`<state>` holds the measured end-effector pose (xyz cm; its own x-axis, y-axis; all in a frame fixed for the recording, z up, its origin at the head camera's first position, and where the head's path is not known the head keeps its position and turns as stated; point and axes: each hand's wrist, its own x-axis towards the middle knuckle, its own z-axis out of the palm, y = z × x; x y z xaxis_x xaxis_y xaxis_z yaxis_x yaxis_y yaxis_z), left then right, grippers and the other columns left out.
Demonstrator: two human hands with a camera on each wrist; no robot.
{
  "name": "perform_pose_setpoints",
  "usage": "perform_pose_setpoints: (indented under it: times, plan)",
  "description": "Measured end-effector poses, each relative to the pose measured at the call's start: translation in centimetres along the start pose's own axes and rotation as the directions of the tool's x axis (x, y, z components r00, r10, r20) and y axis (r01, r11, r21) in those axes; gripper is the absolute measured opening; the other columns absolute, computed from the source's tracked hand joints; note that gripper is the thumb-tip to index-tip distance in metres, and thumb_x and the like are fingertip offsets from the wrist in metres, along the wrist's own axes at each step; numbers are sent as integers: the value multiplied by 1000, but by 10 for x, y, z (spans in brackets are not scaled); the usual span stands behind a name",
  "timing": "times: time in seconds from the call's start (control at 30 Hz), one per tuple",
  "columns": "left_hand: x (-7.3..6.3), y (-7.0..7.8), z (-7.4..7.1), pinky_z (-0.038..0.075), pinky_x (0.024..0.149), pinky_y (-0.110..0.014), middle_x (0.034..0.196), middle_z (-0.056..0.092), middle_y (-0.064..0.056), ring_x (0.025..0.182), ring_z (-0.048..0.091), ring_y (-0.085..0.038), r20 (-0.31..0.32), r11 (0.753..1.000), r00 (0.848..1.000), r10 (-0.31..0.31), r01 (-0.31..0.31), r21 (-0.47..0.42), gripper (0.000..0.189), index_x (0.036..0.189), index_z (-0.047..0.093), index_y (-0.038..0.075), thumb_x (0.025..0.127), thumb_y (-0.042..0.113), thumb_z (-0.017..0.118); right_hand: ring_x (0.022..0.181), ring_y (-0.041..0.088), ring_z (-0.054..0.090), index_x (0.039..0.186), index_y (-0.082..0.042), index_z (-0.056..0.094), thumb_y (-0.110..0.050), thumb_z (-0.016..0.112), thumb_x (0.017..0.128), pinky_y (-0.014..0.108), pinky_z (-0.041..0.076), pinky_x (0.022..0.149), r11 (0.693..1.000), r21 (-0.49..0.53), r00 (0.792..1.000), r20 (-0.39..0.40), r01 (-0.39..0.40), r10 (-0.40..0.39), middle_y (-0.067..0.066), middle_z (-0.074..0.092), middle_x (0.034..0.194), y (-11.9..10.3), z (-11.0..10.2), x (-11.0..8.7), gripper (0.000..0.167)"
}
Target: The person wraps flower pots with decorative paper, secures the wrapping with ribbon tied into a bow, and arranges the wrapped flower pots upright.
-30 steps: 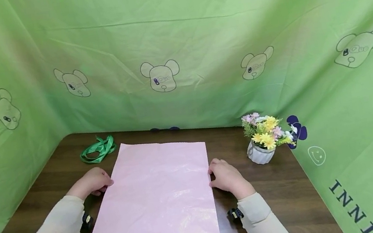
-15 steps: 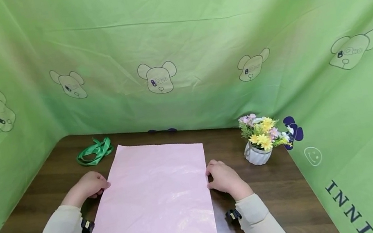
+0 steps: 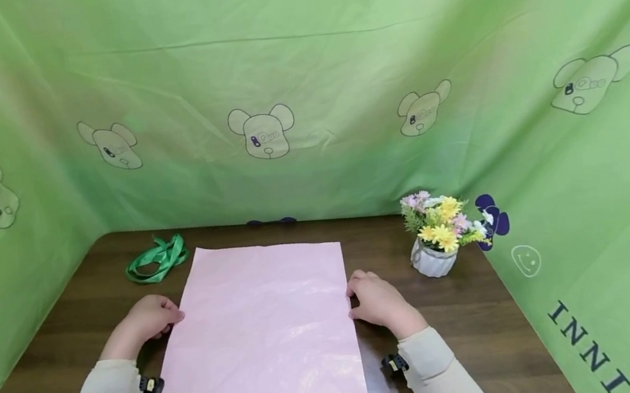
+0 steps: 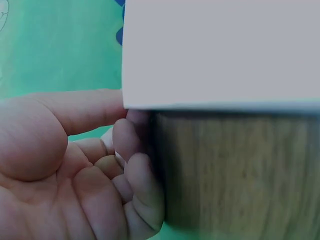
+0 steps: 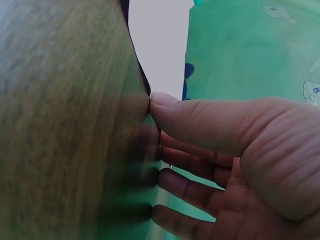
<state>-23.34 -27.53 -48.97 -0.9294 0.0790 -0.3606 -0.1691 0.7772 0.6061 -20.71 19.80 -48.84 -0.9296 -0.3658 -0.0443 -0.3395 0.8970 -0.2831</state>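
Note:
A glossy pink sheet of paper (image 3: 263,332) lies flat on the brown wooden table, its surface lightly creased. My left hand (image 3: 149,318) pinches the sheet's left edge between thumb and forefinger; in the left wrist view the other fingers (image 4: 142,185) curl beneath that edge. At the opposite side my right hand (image 3: 379,301) touches the right edge with spread fingers. The right wrist view has the thumb (image 5: 200,120) at the paper's edge and the other fingertips (image 5: 170,180) down at the tabletop, apart from the thumb.
Beyond the sheet's far left corner sits a loose coil of green ribbon (image 3: 157,259). A white pot of yellow, pink and white flowers (image 3: 439,238) stands at the right rear. Green printed curtains (image 3: 290,53) hang along the back and both sides of the table (image 3: 463,318).
The head view has shifted slightly, moving the scene leftward. My left forearm has swung a little inward, while both hands stay at the same paper edges.

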Motion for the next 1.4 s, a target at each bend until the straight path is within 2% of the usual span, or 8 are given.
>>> perform_pose_setpoints:
  times: [0.27,0.7,1.07,1.27,1.4]
  plan:
    - [4,-2,1,50,65,-35,85,61,-10,78,57,-24,-21,999,999,32,-32,13,21,98,65,1,94,22,68,106,27,57,103,-11,72,-23,85,83,43,53,92,1000,1,1000,-5,-10,10,4,60,110,1,0,0,27]
    - [-1,-4,-4,50,67,-35,85,60,-9,79,56,-24,-9,1000,1000,29,-29,-2,21,99,64,1,96,22,68,106,28,58,102,-9,72,-22,86,83,45,52,93,1000,21,1000,-15,7,-6,5,60,109,-3,0,0,27]
    - [-2,1,-2,48,64,-34,75,58,-7,71,55,-22,24,1000,1000,-3,3,-8,18,82,63,4,94,17,68,107,29,58,103,-9,72,-23,86,83,48,50,95,1000,10,1000,-2,18,-18,7,60,112,-1,0,2,28]
    - [-2,2,-1,49,66,-34,79,59,-8,74,56,-23,17,1000,1000,16,-16,-4,16,89,64,3,95,18,67,116,32,57,104,-11,72,-26,85,83,53,45,103,1000,11,1000,3,3,-3,8,61,120,4,2,3,29]
    - [0,1,2,50,65,-34,79,59,-8,73,56,-23,10,1000,999,30,-30,6,16,87,63,3,94,17,67,117,33,58,103,-11,73,-27,85,83,54,44,104,1000,-11,1000,1,5,-5,9,63,120,4,1,1,29]
